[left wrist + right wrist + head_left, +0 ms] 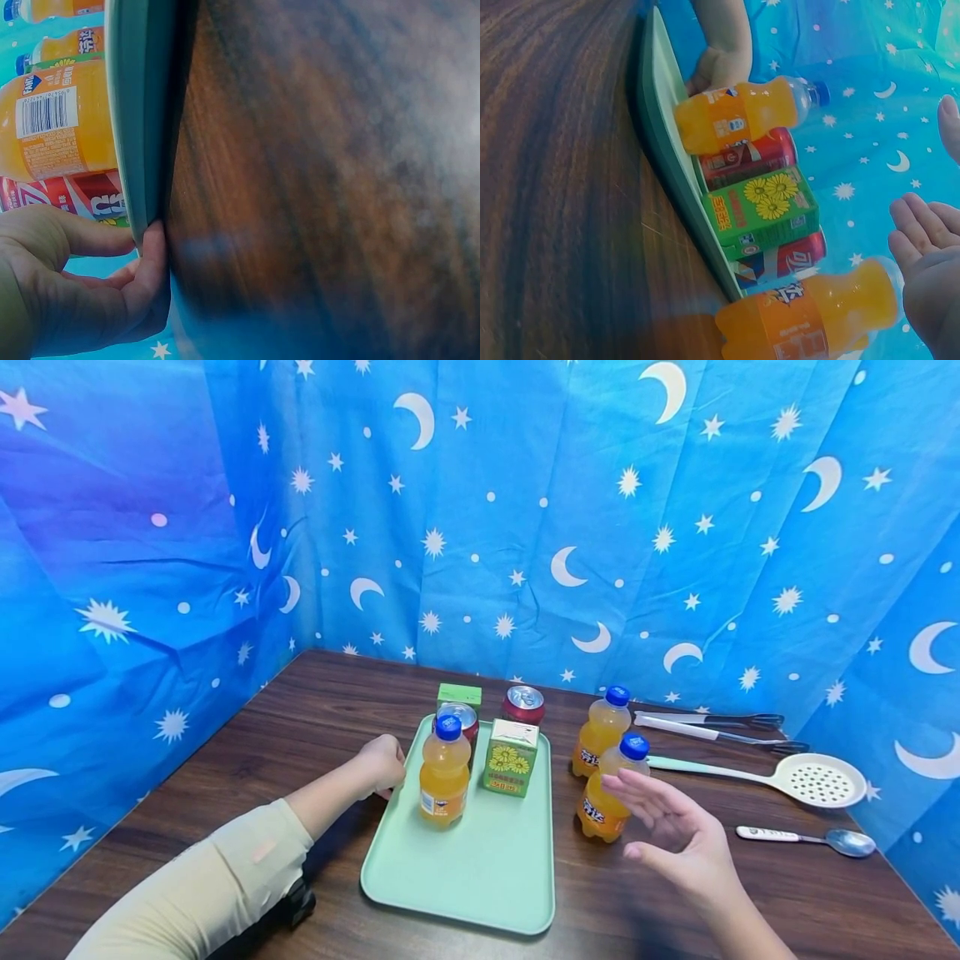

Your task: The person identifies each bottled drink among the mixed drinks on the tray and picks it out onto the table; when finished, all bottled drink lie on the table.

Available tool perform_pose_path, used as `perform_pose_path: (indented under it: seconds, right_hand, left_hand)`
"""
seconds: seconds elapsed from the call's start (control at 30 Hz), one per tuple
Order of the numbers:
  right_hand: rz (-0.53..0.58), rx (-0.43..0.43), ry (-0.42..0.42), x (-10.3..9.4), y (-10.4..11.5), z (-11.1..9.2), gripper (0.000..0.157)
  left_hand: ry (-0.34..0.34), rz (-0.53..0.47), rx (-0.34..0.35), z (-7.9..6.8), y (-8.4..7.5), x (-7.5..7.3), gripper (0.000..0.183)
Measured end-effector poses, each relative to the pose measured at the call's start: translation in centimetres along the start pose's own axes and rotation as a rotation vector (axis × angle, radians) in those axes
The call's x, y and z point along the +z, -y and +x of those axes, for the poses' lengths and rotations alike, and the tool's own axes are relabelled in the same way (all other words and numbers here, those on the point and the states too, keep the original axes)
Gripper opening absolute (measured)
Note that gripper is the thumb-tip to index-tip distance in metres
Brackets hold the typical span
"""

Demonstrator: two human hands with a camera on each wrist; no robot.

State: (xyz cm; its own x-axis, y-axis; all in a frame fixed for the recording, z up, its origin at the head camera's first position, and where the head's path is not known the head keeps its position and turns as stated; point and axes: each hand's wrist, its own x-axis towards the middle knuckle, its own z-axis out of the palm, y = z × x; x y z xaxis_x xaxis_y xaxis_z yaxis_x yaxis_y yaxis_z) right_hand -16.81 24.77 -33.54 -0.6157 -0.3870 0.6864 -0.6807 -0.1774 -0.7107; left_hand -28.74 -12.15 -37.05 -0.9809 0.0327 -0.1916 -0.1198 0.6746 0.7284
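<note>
My left hand [381, 765] pinches the left rim of a pale green tray [472, 881] between thumb and fingers, as the left wrist view shows up close. On the tray stand an orange soda bottle [444, 785] with a blue cap, a green drink carton [511, 762] with yellow flowers, and a red soda can [465, 720] partly hidden by the bottle. Another red can [524, 710] and a second green carton [460, 695] show behind them. My right hand [686, 839], fingers extended and thumb apart, is beside the nearer of two more orange soda bottles [602, 802].
Right of the tray, the farther orange soda bottle [606, 727] stands upright. Beyond it lie tongs [682, 727], a slotted skimmer [817, 781] and a spoon [847, 842] on the dark wooden table [322, 693]. Blue star-and-moon cloth [487, 527] hangs around the table.
</note>
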Motion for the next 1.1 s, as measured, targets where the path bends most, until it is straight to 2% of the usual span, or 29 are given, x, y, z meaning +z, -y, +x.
perform_pose_path:
  seconds: [0.33, 0.5, 0.73, 0.97, 1.1]
  right_hand:
    - [-0.078, 0.116, -0.054, 1.2, 0.4, 0.2, 0.062]
    - [-0.129, 0.182, -0.071, 1.5, 0.5, 0.3, 0.063]
    - [-0.096, 0.174, -0.078, 1.8, 0.3, 0.4, 0.061]
    - [-0.125, 0.257, -0.105, 2.0, 0.3, 0.5, 0.06]
    - [-0.126, 0.244, -0.097, 2.2, 0.2, 0.7, 0.06]
  left_hand:
    - [-0.001, 0.001, -0.004, -0.1, -0.2, -0.1, 0.025]
    - [-0.001, 0.001, -0.007, -0.1, -0.1, -0.1, 0.017]
    - [0.0, -0.001, -0.005, -0.1, -0.1, -0.1, 0.018]
    - [-0.003, 0.005, 0.003, -0.3, -0.1, 0.0, 0.023]
    - [-0.007, 0.005, 0.005, -0.3, -0.1, 0.0, 0.024]
